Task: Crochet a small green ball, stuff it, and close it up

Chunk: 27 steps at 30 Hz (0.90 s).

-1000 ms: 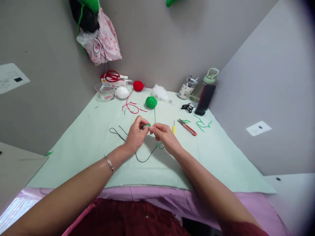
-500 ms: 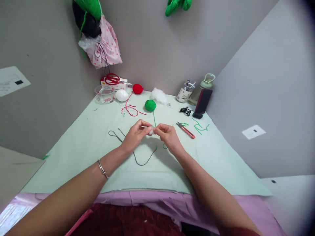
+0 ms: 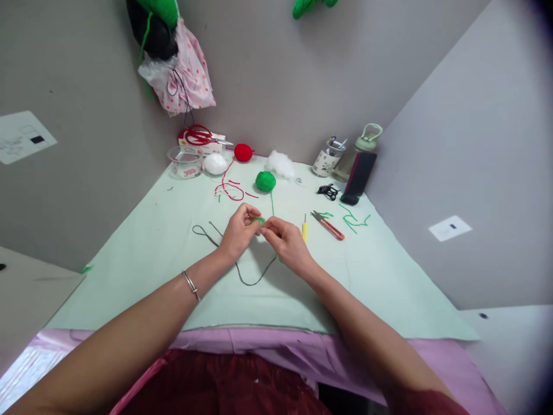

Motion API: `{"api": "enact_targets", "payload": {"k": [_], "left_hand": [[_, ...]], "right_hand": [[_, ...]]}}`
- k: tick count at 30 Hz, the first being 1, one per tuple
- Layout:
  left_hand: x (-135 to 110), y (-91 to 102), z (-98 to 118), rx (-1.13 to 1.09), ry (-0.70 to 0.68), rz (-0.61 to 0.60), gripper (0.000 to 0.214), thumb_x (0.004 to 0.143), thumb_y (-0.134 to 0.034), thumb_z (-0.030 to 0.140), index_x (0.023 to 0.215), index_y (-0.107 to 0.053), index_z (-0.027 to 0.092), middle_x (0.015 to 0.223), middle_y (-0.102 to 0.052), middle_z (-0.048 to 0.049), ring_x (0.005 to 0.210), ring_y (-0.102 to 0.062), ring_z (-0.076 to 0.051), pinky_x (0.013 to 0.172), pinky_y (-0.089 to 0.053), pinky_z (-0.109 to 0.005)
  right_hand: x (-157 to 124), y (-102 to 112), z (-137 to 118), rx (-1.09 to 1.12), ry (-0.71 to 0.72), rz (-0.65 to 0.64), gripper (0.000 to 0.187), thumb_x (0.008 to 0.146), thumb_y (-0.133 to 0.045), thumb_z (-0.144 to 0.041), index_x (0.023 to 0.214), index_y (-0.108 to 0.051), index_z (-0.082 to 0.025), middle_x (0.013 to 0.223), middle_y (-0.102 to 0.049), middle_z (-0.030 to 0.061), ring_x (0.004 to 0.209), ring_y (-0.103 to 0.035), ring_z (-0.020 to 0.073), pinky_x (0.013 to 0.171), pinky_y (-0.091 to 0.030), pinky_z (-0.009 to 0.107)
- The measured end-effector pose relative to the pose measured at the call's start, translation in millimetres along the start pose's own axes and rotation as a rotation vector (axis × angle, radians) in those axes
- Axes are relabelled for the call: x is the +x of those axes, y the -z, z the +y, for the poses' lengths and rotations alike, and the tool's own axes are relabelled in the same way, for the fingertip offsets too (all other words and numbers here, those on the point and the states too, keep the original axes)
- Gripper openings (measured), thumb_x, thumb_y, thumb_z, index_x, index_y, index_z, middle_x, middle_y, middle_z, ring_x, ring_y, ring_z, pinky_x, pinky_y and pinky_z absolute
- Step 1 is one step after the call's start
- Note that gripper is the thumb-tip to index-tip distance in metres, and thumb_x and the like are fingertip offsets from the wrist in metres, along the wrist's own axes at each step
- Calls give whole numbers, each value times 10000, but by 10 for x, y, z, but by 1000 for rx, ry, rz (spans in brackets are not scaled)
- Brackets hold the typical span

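Note:
Over the middle of the pale green table mat (image 3: 142, 253), my left hand (image 3: 237, 233) and my right hand (image 3: 287, 242) meet fingertip to fingertip. Both pinch a small green yarn piece (image 3: 258, 220) between them. A green strand runs from it up to the green yarn ball (image 3: 265, 181) behind. A thin black cord (image 3: 242, 271) loops on the mat under my hands. A yellow-handled hook (image 3: 305, 229) lies just right of my right hand.
Red-handled snips (image 3: 329, 225) and green yarn scraps (image 3: 354, 220) lie to the right. At the back stand a red yarn ball (image 3: 243, 152), white stuffing (image 3: 280, 163), a clear bowl (image 3: 185, 162), red scissors (image 3: 199, 135), a pen cup (image 3: 327, 158) and a bottle (image 3: 360, 151).
The green piece shows between my fingertips again, where half a second ago a pale bit showed. My hands stay together at the same spot; the view shifted slightly.

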<state>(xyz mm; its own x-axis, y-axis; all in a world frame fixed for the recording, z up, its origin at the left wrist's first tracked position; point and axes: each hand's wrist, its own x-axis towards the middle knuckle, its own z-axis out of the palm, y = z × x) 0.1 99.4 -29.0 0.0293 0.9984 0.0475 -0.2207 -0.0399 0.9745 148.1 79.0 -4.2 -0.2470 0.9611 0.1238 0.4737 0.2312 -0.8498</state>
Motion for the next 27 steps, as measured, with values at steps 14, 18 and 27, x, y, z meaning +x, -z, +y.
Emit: {"api": "enact_targets", "payload": {"k": [14,18,27], "left_hand": [[-116,7,79,-187,78,-122,252,769,-810,300,882,-616,186,896,-650,5,826,-647,-138,854,-532,-323],[-83,51,32,-143,80,-127,279,739,-821,302,880,-608,188,864,-667,7,778,-664,-144,806,-529,-327],[35,15,-65,-2,-11,20,178,625,-704,71,721,-620,195,692,-613,46,650,-555,-117,651,-422,-266]], "right_hand": [[56,37,48,1,-12,111,248,885,-604,-391,712,-531,-229,568,-399,-67,567,-319,123,580,-250,292],[21,121,8,5,28,17,167,900,-583,-356,795,-562,-227,593,-419,-69,589,-350,130,604,-271,287],[-8,2,-34,65,-21,-51,175,900,-547,-306,748,-545,-220,580,-393,-71,574,-359,126,582,-276,284]]}}
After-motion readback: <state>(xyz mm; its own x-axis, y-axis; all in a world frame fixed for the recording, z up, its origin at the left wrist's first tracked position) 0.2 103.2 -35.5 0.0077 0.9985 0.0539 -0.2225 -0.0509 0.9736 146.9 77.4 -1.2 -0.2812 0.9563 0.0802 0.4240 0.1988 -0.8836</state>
